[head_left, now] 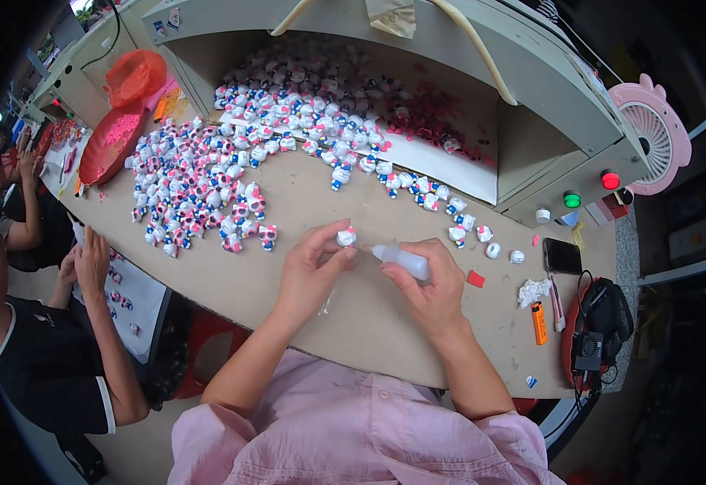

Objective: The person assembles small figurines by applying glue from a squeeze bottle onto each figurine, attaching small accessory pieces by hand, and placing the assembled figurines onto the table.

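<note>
Between the thumb and fingers of my left hand [306, 273] is a small white figurine head [346, 237] with a touch of pink. My right hand [437, 293] grips a translucent squeeze bottle [405, 263], its thin nozzle pointing left at the head, close to it; whether they touch is too small to tell. A big heap of painted figurines [183, 178] in white, blue and pink lies left of my hands. Beyond them, a line of blue-bodied figurines [422, 194] runs to the right, ending in loose white heads [493, 250].
A grey cabinet [547, 190] with an open bay full of figurines stands behind. A red tray [94, 166] of pink pieces is far left. At right lie a phone [562, 256], an orange lighter [539, 323], a black pouch [611, 315] and a pink fan [652, 137]. A co-worker [54, 347] sits left.
</note>
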